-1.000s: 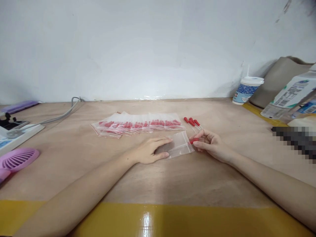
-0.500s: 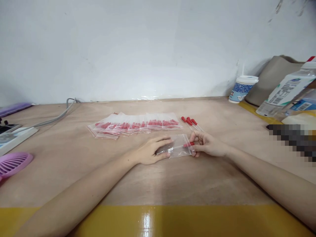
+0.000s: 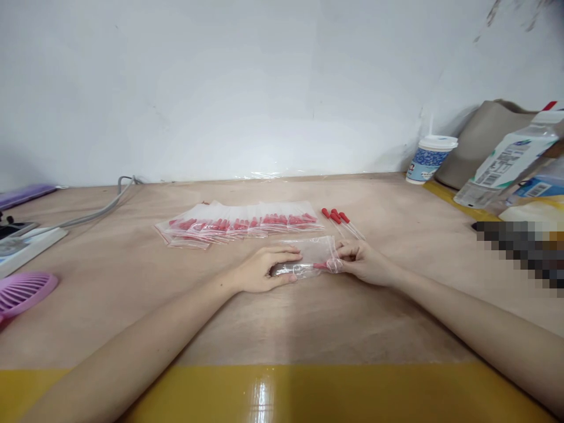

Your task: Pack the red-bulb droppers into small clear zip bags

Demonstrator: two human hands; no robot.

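A clear zip bag (image 3: 311, 249) lies on the table between my hands. Inside it is a dropper with a red rubber bulb (image 3: 320, 265), its thin clear tube pointing left. My left hand (image 3: 264, 269) grips the bag's left end, thumb at the near edge and fingers along the far part. At the bag's right end, my right hand (image 3: 363, 261) pinches the mouth with bent fingers, close to the bulb. Several loose red-bulbed droppers (image 3: 335, 217) lie just beyond my right hand, their tubes partly behind it.
Overlapping filled zip bags (image 3: 238, 223) form a row farther back. To the right stand a paper cup (image 3: 429, 160), a tilted plastic bottle (image 3: 506, 161) and a grey container (image 3: 467, 138). On the left are a pink fan (image 3: 30, 291), a power strip (image 3: 37, 249) and a grey cable (image 3: 99, 214).
The dropper has slid left, deeper into the bag. My right hand has moved slightly left and now bunches the bag's mouth. My left hand keeps its hold.
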